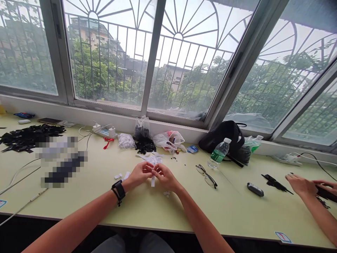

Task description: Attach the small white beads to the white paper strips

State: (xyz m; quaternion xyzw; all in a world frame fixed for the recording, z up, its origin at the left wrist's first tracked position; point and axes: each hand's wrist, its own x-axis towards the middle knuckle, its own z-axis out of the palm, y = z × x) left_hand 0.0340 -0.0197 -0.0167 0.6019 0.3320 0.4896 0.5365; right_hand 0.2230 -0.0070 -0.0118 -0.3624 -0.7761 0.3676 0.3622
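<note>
My left hand [138, 176] and my right hand [165, 177] meet over the table, fingertips pinched together on a narrow white strip [153, 181]. The strip hangs down between them; its upper part is hidden by my fingers. Just beyond my hands lies a loose pile of white strips [150, 157]. A few white pieces [126, 175] rest beside my left wrist, which wears a black watch. Small white round pieces [166, 193] sit near my right wrist. Small dark round bits [173, 158] are scattered beyond my right hand.
Toward the window stand bags of white pieces [126, 140] and black pieces [144, 140], and a power strip [104, 131]. On my right are glasses [206, 175], a water bottle [219, 153], a black bag [223, 137] and a co-worker's hands [302, 186]. A black heap [31, 135] lies left.
</note>
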